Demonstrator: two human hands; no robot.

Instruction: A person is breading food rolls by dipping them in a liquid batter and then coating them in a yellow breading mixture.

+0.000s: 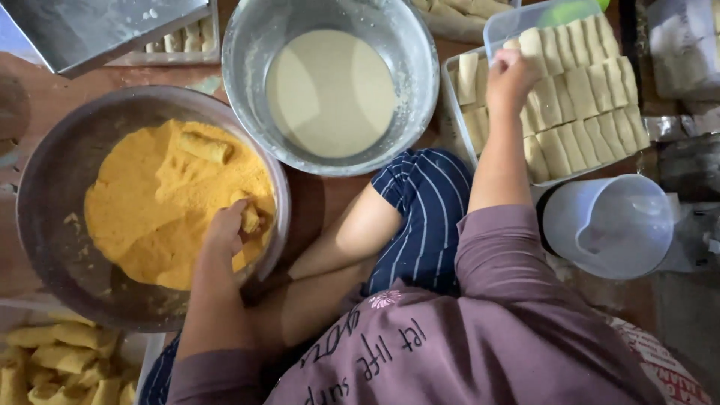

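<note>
My left hand [229, 229] rests in a wide metal bowl [52, 187] of orange-yellow breadcrumbs [150, 202], fingers closed on a small crumb-coated roll [250, 219]. Another coated roll [204, 148] lies on the crumbs farther back. My right hand [510, 79] reaches into a clear tray [455, 97] packed with rows of pale uncoated rolls [581, 97], and its fingers curl onto one roll at the tray's near-left end. A steel bowl [247, 45] of pale batter [330, 94] stands between the two.
A container of breaded rolls [60, 367] sits at bottom left. A translucent plastic jug [607, 225] stands at right. A metal tray [97, 26] with a few rolls lies at top left. My crossed legs in striped shorts [424, 217] fill the centre.
</note>
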